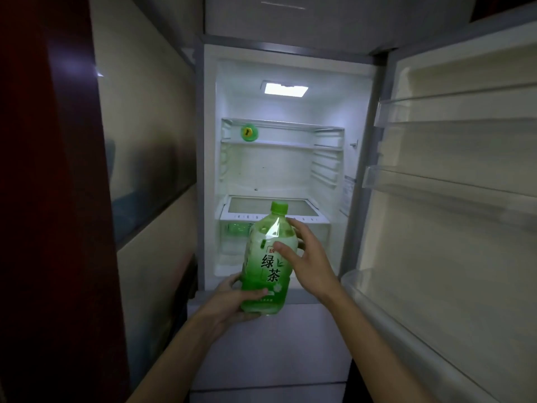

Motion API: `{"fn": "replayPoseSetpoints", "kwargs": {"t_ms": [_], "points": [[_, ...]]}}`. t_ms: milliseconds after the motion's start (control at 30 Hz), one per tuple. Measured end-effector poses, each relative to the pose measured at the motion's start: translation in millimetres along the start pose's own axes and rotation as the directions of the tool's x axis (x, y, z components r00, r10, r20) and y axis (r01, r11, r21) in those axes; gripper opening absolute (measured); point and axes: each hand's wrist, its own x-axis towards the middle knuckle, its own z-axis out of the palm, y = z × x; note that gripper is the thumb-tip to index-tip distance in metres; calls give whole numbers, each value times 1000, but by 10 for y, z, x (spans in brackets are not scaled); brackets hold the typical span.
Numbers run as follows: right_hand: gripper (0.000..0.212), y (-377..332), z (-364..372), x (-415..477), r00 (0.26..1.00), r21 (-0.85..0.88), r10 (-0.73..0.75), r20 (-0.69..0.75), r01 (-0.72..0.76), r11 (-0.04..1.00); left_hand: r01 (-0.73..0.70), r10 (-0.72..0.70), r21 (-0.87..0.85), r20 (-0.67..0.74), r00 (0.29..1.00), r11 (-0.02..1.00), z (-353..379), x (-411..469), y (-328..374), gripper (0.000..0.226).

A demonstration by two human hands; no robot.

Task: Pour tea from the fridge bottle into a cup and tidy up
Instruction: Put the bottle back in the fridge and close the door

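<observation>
A large green tea bottle with a green cap and a green-and-white label is held upright in front of the open fridge. My left hand grips its lower part from the left and underneath. My right hand rests against the bottle's upper right side, thumb across the label, fingers spread behind the shoulder. The cap is on. No cup is in view.
The fridge door stands open to the right, with see-through door shelves. A small green round object sits on the upper shelf. A drawer at the fridge bottom shows green shapes. A cabinet side stands close on the left.
</observation>
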Motion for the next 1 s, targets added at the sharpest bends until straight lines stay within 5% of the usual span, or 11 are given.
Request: {"fn": "replayPoseSetpoints", "kwargs": {"t_ms": [367,467,667,1000], "points": [[48,545,21,823,999,-54,9,47,-6,999,114,-84,-233,138,987,966,-86,857,169,50],[47,673,26,1159,998,-48,-11,66,14,999,88,-95,-348,-3,995,933,-87,1198,292,35],[48,873,23,1854,996,-30,-65,69,67,997,17,-107,-627,-106,989,779,-68,1791,549,51],[54,1078,102,2730,985,-32,-152,76,155,987,-62,-34,-594,-148,988,802,-21,2440,887,41]]}}
